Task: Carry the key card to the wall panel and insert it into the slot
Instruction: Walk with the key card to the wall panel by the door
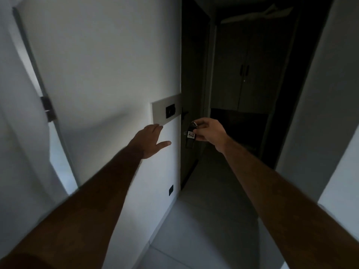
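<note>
A grey wall panel point(162, 111) sits on the white wall near its corner, with a dark slot unit point(170, 111) in it. My right hand point(210, 133) is shut on a dark key card point(190, 137) that hangs from a ring, with a small white tag on it. The card is to the right of the panel, past the wall corner and slightly lower. My left hand point(150, 141) lies flat and open against the wall just below the panel, fingers spread, holding nothing.
A dark doorway point(194, 94) with a door handle point(184, 114) opens right of the wall corner, with dark cupboards point(244, 82) beyond. A small black outlet point(171, 189) sits low on the wall. A door with a latch point(47, 108) stands at left. Pale floor tiles lie below.
</note>
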`<state>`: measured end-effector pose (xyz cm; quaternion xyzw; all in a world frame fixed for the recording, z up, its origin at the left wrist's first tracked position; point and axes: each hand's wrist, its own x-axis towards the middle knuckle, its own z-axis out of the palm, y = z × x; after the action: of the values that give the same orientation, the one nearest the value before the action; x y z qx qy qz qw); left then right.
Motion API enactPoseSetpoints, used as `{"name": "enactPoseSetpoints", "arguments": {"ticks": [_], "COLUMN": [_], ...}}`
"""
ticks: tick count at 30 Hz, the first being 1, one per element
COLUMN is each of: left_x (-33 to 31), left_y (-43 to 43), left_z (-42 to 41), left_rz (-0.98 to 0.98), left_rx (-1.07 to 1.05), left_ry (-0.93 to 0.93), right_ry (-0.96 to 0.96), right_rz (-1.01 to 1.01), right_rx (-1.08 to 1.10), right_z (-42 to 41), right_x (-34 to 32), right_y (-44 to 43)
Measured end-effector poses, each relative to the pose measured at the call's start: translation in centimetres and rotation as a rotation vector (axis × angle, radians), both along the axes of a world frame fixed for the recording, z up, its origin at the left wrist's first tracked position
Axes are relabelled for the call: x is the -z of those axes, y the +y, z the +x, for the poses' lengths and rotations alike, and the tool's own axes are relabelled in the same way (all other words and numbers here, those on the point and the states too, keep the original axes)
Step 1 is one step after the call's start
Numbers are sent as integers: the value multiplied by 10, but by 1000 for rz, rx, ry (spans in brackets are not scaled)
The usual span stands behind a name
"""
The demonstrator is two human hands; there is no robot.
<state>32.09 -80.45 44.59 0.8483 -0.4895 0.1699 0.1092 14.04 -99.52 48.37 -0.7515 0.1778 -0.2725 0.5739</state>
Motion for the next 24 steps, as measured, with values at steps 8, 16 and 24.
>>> {"name": "enactPoseSetpoints", "arguments": {"ticks": [8,16,24], "left_x": [-4,-17,-26], "left_y": [-87,-187,-240], "left_z": [41,73,125], "left_rz": [7,-54,-61], "left_rx": [-19,-72,-173], "left_ry": [-7,-1,21], "right_ry": [16,16,-12], "right_rz": [-51,-94,-90], "right_rx": [-31,-111,-174], "right_z": [42,84,162], "right_x": [-10,-28,-28], "right_y": [-95,-202,-279]}}
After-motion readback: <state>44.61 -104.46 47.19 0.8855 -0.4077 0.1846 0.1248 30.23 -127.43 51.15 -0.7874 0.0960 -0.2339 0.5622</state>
